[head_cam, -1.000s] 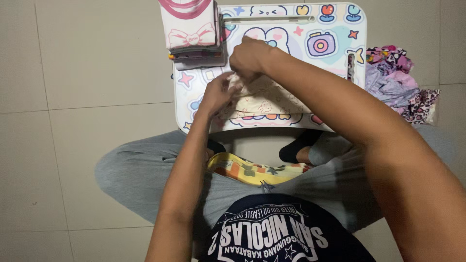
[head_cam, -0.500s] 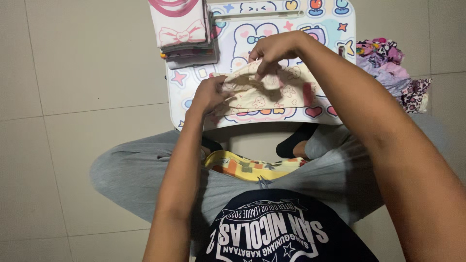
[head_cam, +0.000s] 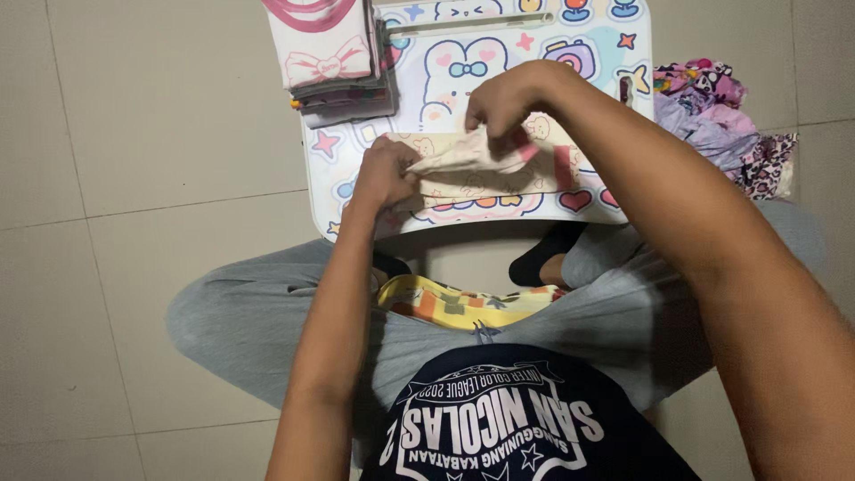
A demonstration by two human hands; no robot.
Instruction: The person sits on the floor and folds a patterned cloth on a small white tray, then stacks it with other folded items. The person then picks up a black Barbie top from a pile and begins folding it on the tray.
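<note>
A small cream printed garment [head_cam: 485, 174] lies on a low white table [head_cam: 463, 67] covered with cartoon pictures. My left hand [head_cam: 385, 171] pinches the garment's left end against the table. My right hand [head_cam: 500, 100] grips a raised fold of the same garment near its middle and holds it a little above the rest. My forearms hide part of the cloth's right side.
A stack of folded clothes [head_cam: 331, 53], topped by a white and pink piece, sits at the table's back left. A heap of loose colourful clothes [head_cam: 726, 125] lies on the tiled floor to the right. A yellow patterned cloth [head_cam: 459, 303] rests on my lap.
My right hand has shifted right and toward me, lifting a fold of the cream garment. My left hand stays on the garment's left end.
</note>
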